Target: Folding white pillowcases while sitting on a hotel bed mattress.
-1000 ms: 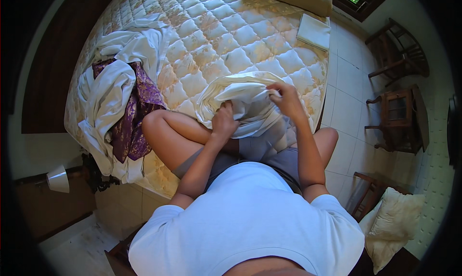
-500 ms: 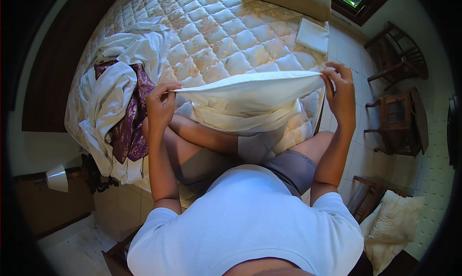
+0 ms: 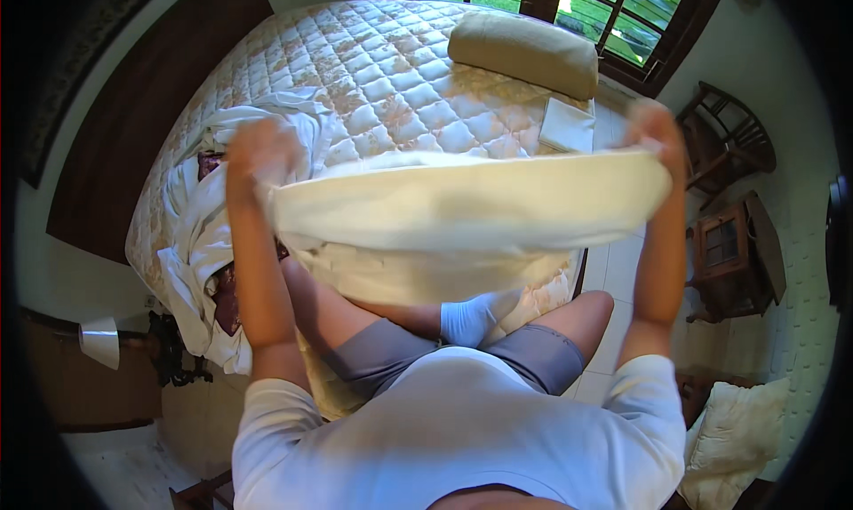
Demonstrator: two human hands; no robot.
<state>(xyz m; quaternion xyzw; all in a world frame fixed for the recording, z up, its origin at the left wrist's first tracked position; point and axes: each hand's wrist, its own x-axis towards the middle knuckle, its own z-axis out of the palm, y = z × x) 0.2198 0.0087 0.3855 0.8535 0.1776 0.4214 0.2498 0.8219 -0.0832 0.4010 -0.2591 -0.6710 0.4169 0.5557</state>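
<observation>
A white cloth, cream where light falls on it, is stretched wide in the air above my crossed legs. Its lower part hangs in loose folds over my shins. My left hand, blurred by motion, is closed on one upper corner. The opposite corner is gripped by my right hand, also smeared. Both arms are raised and spread well apart. Left of my left arm lies a heap of white sheets with a purple patterned fabric partly showing among them.
I sit on a quilted mattress. A rolled beige blanket lies at its far edge beside a folded white cloth. To the right stand a wooden chair, a small cabinet and a cushion; a lamp is at left.
Both hands have moved outward, spreading the cloth wider and bringing it closer to view. My head has tilted up, showing more of the windows and the rolled blanket.
</observation>
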